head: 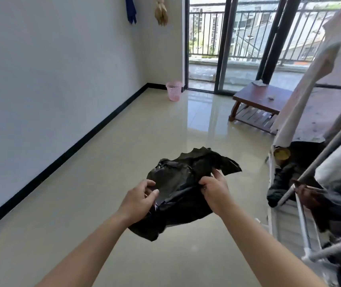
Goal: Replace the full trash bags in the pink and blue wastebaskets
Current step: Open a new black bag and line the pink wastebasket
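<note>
Both arms are stretched out in front of the person, and between them hangs a crumpled black trash bag (177, 181), held up clear of the glossy beige floor (103, 183). The left hand (139, 198) pinches the near left edge of the plastic, thumb laid against curled fingers. The right hand (214, 188) has its fingers curled tight around a bunched fold on the other side. The bag's loose top flares up and away beyond the right hand, and its lower end droops beneath the left wrist. Far ahead of the grip and a little left, the pink wastebasket (174, 90) stands upright in the corner, close to the white wall (51, 69) and just beside the sliding glass doors (225, 44). A low wooden table (264, 98) sits well beyond the right hand. Close on the right of the grip leans a white rack (289, 214) heaped with dark cloth.
</note>
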A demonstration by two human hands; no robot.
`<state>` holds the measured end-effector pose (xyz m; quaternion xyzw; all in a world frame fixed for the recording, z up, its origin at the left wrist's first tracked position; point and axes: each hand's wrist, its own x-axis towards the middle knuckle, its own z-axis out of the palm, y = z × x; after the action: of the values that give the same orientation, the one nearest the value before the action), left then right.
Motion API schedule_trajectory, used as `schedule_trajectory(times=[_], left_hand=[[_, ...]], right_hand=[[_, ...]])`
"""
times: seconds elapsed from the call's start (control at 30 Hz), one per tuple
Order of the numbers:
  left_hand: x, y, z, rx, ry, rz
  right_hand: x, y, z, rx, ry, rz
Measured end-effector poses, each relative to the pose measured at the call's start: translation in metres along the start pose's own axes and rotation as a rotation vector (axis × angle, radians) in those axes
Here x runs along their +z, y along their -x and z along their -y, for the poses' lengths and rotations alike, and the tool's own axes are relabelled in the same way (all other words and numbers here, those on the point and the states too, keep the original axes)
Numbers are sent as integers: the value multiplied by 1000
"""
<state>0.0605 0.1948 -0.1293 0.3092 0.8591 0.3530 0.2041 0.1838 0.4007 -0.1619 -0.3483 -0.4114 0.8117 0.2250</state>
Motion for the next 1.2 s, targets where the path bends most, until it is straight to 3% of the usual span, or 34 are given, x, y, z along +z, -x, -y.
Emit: schedule_trajectory(times=[0.23,0.4,0.6,0.8,1.0,1.1,1.2], left_hand=[[-29,-201,14,-380,614,-96],[-72,-358,0,-500,894,-28],[-93,-543,-42,-385,863,-64],[-68,-740,-66,-264,755,-227],[-69,-916,-94,-254,572,-321],[-86,-994,-108,-220,470,-357],[-97,-1059,-117,-219,511,-393]], right_hand=[[83,-168,44,61,39,167],[143,-289,86,50,126,226],[171,-432,151,27,359,19],[147,-614,200,9,338,-102],[153,-789,285,-220,472,-511],[184,-858,345,-446,590,-589],[217,-919,382,-654,740,-527]])
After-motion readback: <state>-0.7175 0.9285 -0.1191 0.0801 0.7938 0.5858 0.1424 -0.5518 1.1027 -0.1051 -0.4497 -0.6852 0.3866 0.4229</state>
